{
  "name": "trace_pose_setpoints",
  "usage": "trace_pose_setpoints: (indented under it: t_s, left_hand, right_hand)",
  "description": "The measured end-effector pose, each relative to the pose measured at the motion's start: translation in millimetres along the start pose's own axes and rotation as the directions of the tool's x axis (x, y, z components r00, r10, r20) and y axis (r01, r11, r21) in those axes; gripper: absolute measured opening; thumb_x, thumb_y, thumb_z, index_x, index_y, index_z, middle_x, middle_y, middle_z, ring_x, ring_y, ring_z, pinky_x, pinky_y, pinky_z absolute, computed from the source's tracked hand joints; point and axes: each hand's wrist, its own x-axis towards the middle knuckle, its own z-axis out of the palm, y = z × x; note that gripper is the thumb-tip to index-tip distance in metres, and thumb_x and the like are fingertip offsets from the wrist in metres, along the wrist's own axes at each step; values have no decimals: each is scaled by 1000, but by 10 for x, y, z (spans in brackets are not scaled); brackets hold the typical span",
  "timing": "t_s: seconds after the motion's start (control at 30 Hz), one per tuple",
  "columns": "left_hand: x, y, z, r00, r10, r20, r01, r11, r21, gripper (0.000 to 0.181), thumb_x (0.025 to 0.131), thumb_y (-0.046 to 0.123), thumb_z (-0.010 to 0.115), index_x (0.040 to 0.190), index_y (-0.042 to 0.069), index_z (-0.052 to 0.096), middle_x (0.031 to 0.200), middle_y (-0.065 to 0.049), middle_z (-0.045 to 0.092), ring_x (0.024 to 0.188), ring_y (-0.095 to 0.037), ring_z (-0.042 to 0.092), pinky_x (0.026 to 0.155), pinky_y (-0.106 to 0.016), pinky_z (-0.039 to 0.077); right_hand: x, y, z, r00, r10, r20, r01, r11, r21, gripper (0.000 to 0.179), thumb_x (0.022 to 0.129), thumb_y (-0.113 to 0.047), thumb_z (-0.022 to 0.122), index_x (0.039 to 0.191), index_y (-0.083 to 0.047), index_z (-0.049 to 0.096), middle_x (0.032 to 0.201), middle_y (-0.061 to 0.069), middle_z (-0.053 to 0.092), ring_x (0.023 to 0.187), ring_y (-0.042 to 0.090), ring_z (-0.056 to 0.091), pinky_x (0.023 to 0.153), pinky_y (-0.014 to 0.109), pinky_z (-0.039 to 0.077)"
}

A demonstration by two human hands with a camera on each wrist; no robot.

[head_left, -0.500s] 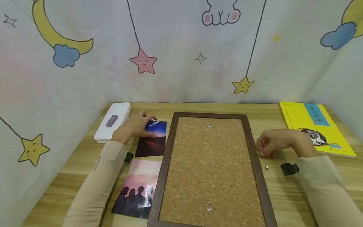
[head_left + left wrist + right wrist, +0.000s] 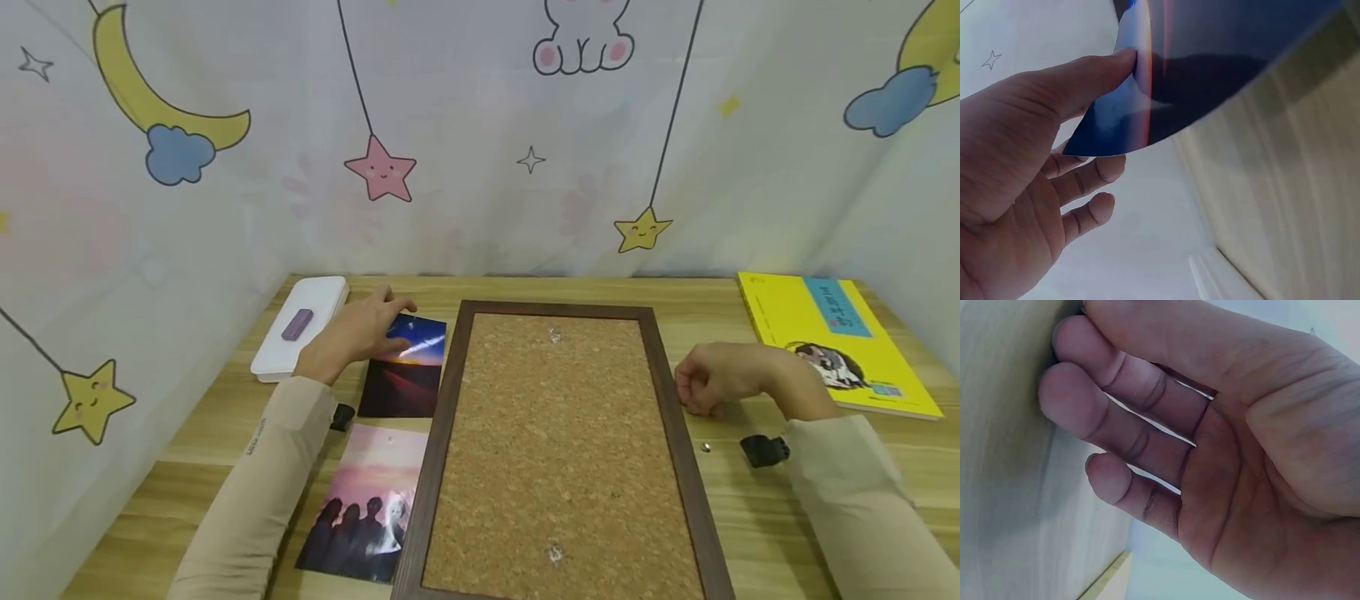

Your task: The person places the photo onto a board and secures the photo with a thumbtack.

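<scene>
My left hand pinches the top of a glossy sunset photo, thumb on its face. In the left wrist view the photo bends upward, with the other fingers spread behind it. My right hand rests on the table beside the right edge of the framed corkboard, its fingers curled down. The right wrist view shows its thumb and fingertips at the tabletop; I cannot tell whether they pinch something small. A small silver tack lies just below this hand.
A pink photo with dark silhouettes lies left of the corkboard. Behind my left forearm stands a white case with a purple block on it. A yellow book lies at the back right. Small clear spots show on the cork.
My left hand has lifted the top edge of the sunset photo a little, and its glare has shifted. My right hand's fingers have drawn in slightly toward the corkboard frame.
</scene>
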Motion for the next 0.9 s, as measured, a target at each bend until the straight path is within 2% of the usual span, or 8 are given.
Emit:
trace_pose_setpoints:
  t_s: [0.3,0.47,0.57,0.7,0.8,0.9]
  left_hand:
    - [-43,50,-103,998,45,-49,-48,997,-58,38,93,19,72,128,6,61,113,-16,56,87,-31,62,76,-47,51]
    - [-46,49,-179,995,72,-67,-79,992,-102,34,94,18,72,124,5,63,120,-17,63,99,-33,65,85,-48,50]
    - [-47,43,-201,994,82,-65,-91,986,-142,30,94,19,71,120,5,65,120,-15,66,105,-32,64,90,-49,49]
    - [-56,43,-224,995,75,-71,-87,979,-182,26,96,23,70,115,8,66,114,-12,69,101,-29,65,88,-48,49]
    - [-58,40,-258,993,77,-84,-93,975,-203,24,97,26,69,115,10,66,113,-9,70,100,-28,64,87,-48,49]
    - [-67,25,-305,990,95,-108,-118,967,-225,23,97,26,68,114,10,67,112,-8,70,103,-27,65,89,-48,49]
  right_hand:
    - [-18,30,-64,998,-22,-57,19,998,-63,8,86,1,68,91,-6,70,76,-1,63,68,14,56,63,28,50]
    - [-22,14,-108,993,-64,-102,51,991,-122,9,90,-2,67,93,-9,73,80,-2,64,70,13,55,64,27,48]
    - [-43,-3,-127,990,-68,-121,53,991,-125,9,92,-3,66,94,-9,72,81,-2,64,72,13,55,65,27,48]
    - [-90,-33,-157,985,-85,-151,70,992,-102,8,94,-3,64,97,-7,70,81,1,64,72,16,56,65,30,50]
    - [-107,-65,-186,979,-102,-177,89,993,-79,7,96,-3,63,99,-4,68,80,4,62,71,18,56,65,32,50]
    - [-82,-119,-211,970,-127,-208,108,989,-99,8,98,-4,61,101,-5,68,80,4,61,72,20,56,65,30,48]
